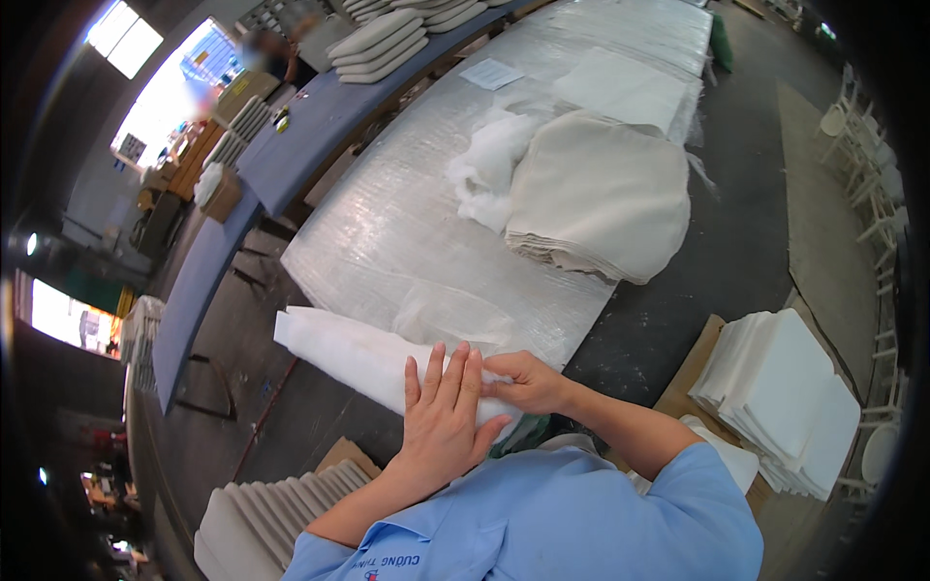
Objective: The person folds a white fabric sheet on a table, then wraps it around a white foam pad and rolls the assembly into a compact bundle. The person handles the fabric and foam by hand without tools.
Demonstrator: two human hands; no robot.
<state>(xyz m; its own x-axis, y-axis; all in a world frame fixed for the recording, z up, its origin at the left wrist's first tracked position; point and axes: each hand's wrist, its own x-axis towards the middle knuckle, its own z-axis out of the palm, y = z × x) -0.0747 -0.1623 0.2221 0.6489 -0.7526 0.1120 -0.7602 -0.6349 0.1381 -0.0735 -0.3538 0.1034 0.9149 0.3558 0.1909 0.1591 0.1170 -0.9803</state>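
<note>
A long white piece of soft padding (344, 347) lies along the near edge of the plastic-covered table (378, 228), close to my body. My left hand (446, 402) rests flat on it, fingers stretched out and slightly apart. Beside it, my right hand (528, 382) is closed at the padding's right end, pinching its edge; the fingertips are partly hidden. Farther up the table sits a stack of beige fabric pieces (601, 189), with a heap of fluffy white wadding (492, 160) against its left side.
Grey cushions (276, 508) stand in a row at lower left. White pads (775, 387) are piled on cardboard at right. A blue-topped bench (320, 131) with stacked cushions (380, 46) runs along the left. White chairs (882, 194) line the far right.
</note>
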